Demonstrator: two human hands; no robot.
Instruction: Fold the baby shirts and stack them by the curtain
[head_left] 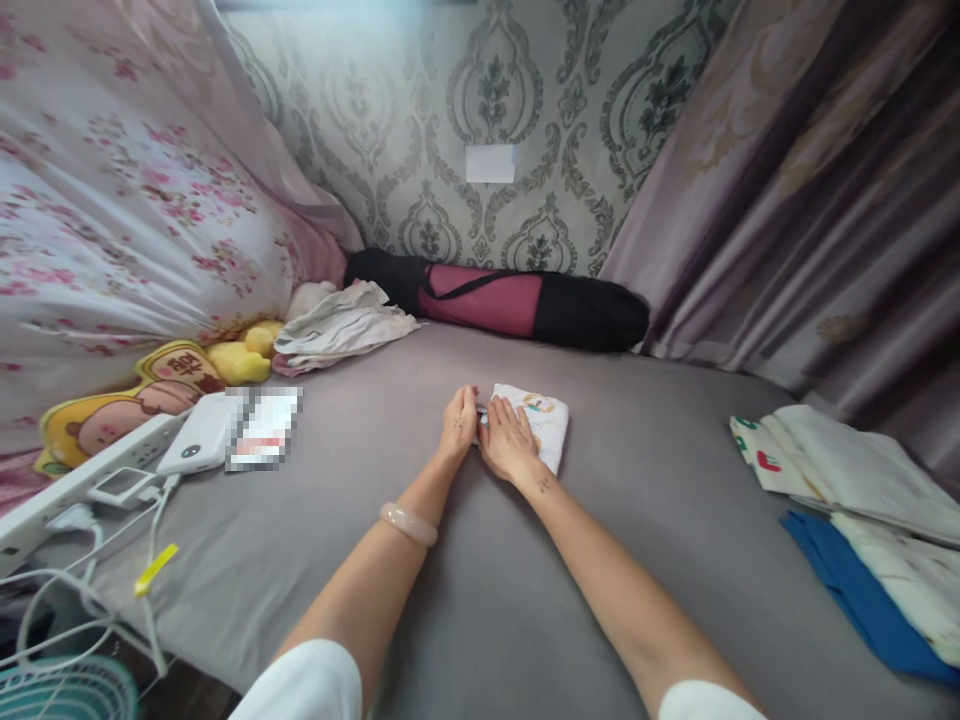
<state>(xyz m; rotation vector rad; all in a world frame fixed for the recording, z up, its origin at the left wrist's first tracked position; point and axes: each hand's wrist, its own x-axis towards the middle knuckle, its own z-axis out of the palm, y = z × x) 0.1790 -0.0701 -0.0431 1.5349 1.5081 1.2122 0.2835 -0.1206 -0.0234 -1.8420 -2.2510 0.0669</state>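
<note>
A small folded white cloth (553,425) with a printed coloured picture lies on the grey bed sheet (360,600). My right hand (511,440) rests flat on its left part, fingers stretched out and holding nothing. Against the cloth's left edge, my left hand (457,422) stands on its side with the fingers fairly straight and close together. A small dark bit shows between the two hands; I cannot make out what it is. The left hand's palm is hidden, and the right hand covers part of the print.
Folded clothes (870,470), with a blue piece (862,580), lie at right. A black and maroon long bag (487,300) lies along the wall. Crumpled cloth (345,325), plush toys (244,355), a power strip (97,465), a power bank (202,435) and cables are at left.
</note>
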